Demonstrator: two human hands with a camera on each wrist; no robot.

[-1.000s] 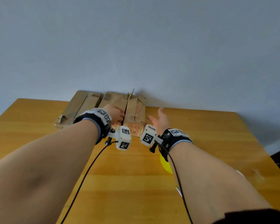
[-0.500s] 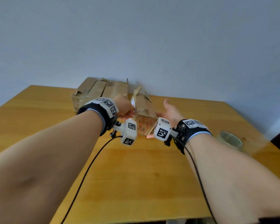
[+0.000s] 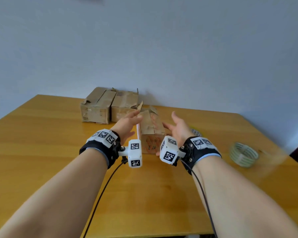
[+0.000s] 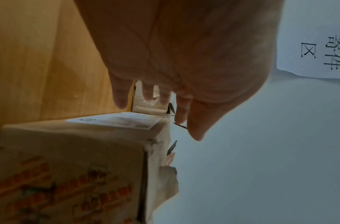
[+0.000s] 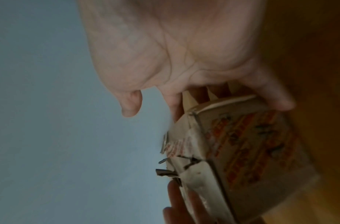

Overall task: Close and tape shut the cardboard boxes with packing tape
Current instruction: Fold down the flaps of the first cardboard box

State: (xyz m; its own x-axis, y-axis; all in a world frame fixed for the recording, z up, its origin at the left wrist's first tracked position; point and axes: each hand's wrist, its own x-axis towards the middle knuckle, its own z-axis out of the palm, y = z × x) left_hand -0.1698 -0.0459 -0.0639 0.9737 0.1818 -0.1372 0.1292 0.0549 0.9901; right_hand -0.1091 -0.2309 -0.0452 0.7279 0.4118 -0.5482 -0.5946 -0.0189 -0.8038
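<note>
A small cardboard box (image 3: 152,133) with orange print on its front stands mid-table, its torn top flaps ragged and partly lifted. My left hand (image 3: 127,123) is at its left side and my right hand (image 3: 176,127) at its right, both with straight, spread fingers and nothing in them. In the left wrist view my left hand (image 4: 184,60) hangs above the box (image 4: 78,166) and its white label (image 4: 115,122). The right wrist view shows my right hand (image 5: 184,53) alongside the box (image 5: 251,144); whether the fingers touch it is unclear. A tape roll (image 3: 243,154) lies at the right.
Two bigger cardboard boxes (image 3: 108,107) stand side by side against the wall at the back left. A second small round object (image 3: 195,132) lies just right of my right hand. The wooden table (image 3: 41,143) ends near the tape roll on the right.
The small box has come away from the two back boxes toward me. My left hand, which gripped it, has let go and now lies open beside it. The head view has shifted.
</note>
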